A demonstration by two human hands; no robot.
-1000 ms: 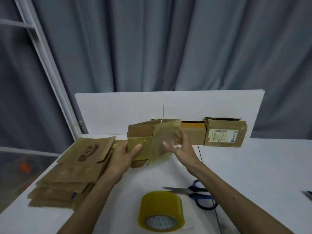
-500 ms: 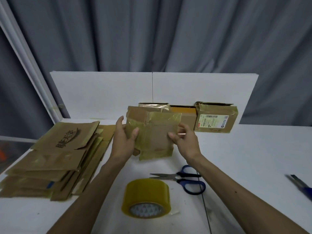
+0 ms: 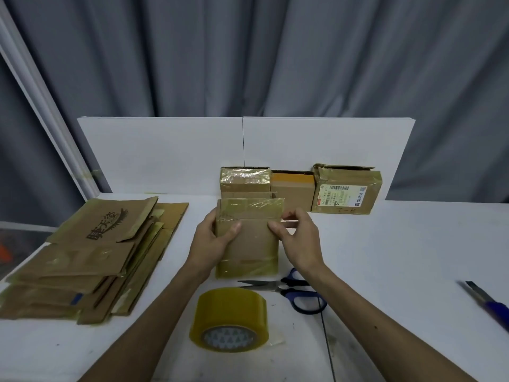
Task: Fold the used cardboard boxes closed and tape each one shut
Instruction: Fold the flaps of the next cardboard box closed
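Observation:
A small brown cardboard box (image 3: 252, 244), covered in old tape, stands upright at the middle of the white table (image 3: 399, 257). My left hand (image 3: 212, 241) grips its left side with the thumb across the front face. My right hand (image 3: 298, 238) holds its right side, thumb on the front edge. The top flaps stand up, open. A roll of yellowish packing tape (image 3: 230, 319) lies in front of the box. Blue-handled scissors (image 3: 289, 290) lie to the right of the roll.
A pile of flattened cardboard boxes (image 3: 93, 257) lies at the left. Three boxes stand against the white back board: a taped one (image 3: 245, 180), an orange-topped one (image 3: 293, 188) and a labelled one (image 3: 347, 193). A blue utility knife (image 3: 487, 304) lies at the right edge.
The box came down from mid-air and now stands upright on the table. Both hands shifted to its two sides.

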